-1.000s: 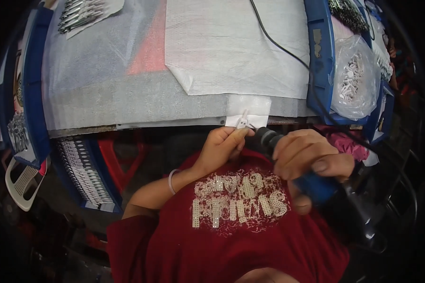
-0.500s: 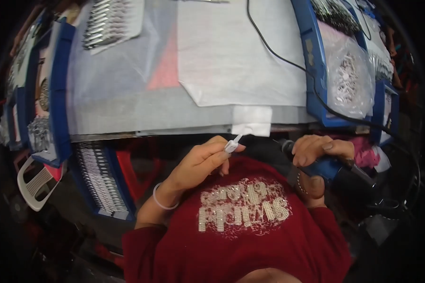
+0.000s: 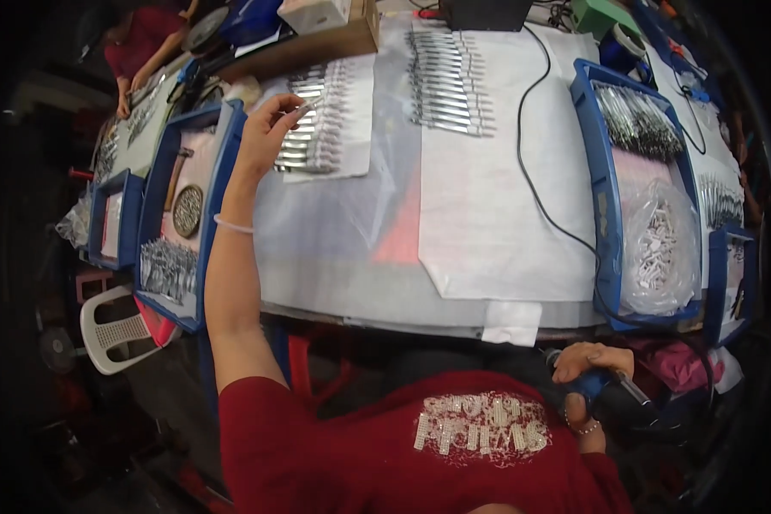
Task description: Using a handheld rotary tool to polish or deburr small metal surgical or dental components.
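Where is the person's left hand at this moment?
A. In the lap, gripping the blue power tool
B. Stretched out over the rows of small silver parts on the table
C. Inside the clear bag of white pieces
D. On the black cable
B: the left hand is stretched out at the rows of silver parts, pinching one small piece; the right hand grips the blue tool in the lap.

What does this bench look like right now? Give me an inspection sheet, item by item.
Surface: table covered with white sheets and clear plastic.
Job's things: small silvery piece pinched in the left hand, above rows of silvery pieces; second row set farther right.
Clutter: blue trays with small parts, a clear bag of white bits, a cardboard box.
Grippers: right hand grips a blue-handled tool at the lap.
Cables: black cord runs across the sheets.
Surroundings: another person works at the far left; white plastic chair.
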`<move>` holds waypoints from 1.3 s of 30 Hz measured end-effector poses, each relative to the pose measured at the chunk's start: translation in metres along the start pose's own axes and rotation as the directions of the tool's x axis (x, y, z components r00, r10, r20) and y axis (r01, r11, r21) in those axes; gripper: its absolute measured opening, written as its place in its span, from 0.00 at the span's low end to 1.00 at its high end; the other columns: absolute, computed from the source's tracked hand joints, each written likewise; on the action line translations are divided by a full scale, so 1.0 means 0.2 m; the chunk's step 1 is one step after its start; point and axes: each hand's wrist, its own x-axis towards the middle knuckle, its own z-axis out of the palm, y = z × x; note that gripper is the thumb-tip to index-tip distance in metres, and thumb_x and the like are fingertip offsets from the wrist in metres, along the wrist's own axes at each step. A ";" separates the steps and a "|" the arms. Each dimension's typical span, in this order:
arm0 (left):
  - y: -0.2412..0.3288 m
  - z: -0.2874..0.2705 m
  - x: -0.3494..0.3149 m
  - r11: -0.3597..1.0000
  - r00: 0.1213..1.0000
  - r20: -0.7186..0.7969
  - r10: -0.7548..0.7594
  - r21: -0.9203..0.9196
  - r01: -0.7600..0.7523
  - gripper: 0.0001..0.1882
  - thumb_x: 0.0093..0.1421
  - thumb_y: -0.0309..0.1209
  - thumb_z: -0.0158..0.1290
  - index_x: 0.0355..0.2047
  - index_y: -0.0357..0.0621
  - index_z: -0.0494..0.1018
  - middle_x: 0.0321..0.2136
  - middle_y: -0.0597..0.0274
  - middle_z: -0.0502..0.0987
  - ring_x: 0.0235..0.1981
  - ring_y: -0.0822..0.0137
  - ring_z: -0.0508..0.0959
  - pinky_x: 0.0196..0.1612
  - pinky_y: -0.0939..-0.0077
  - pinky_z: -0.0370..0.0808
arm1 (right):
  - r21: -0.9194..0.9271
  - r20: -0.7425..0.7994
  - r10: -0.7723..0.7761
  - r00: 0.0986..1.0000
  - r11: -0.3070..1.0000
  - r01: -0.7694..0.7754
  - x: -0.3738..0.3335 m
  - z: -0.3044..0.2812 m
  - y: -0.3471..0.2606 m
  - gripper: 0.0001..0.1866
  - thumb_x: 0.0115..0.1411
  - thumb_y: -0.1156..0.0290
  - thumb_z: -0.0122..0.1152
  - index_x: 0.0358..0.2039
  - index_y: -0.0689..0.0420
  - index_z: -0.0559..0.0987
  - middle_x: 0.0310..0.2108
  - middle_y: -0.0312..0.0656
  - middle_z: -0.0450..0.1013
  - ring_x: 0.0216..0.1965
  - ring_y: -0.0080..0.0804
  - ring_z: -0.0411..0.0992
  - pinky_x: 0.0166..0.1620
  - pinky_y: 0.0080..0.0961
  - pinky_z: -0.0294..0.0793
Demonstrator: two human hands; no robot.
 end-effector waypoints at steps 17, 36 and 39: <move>-0.30 -0.08 0.55 0.970 0.922 0.381 -0.071 0.240 -0.024 0.08 0.53 0.23 0.58 0.35 0.41 0.79 0.32 0.63 0.77 0.37 0.70 0.75 0.43 0.77 0.72 | -0.154 0.169 0.026 0.985 0.988 0.001 0.17 -0.02 0.05 0.29 0.48 0.75 0.69 0.48 0.61 0.63 0.28 0.44 0.73 0.29 0.31 0.75 0.33 0.26 0.76; 0.43 0.18 -0.53 0.917 0.768 0.593 0.242 -0.400 0.020 0.05 0.61 0.23 0.50 0.33 0.35 0.75 0.34 0.59 0.78 0.39 0.64 0.76 0.42 0.71 0.73 | -0.194 0.033 0.024 0.999 0.981 -0.017 0.07 0.01 -0.02 0.26 0.43 0.74 0.71 0.43 0.59 0.70 0.25 0.40 0.75 0.25 0.27 0.75 0.32 0.21 0.73; 0.54 0.51 -1.05 0.887 0.360 0.900 0.246 -0.358 0.290 0.11 0.62 0.33 0.53 0.29 0.35 0.75 0.31 0.54 0.77 0.36 0.61 0.77 0.42 0.70 0.73 | -0.180 0.070 0.089 0.994 0.981 -0.075 0.07 0.02 -0.03 0.26 0.44 0.73 0.72 0.43 0.57 0.70 0.25 0.37 0.76 0.26 0.27 0.75 0.32 0.22 0.72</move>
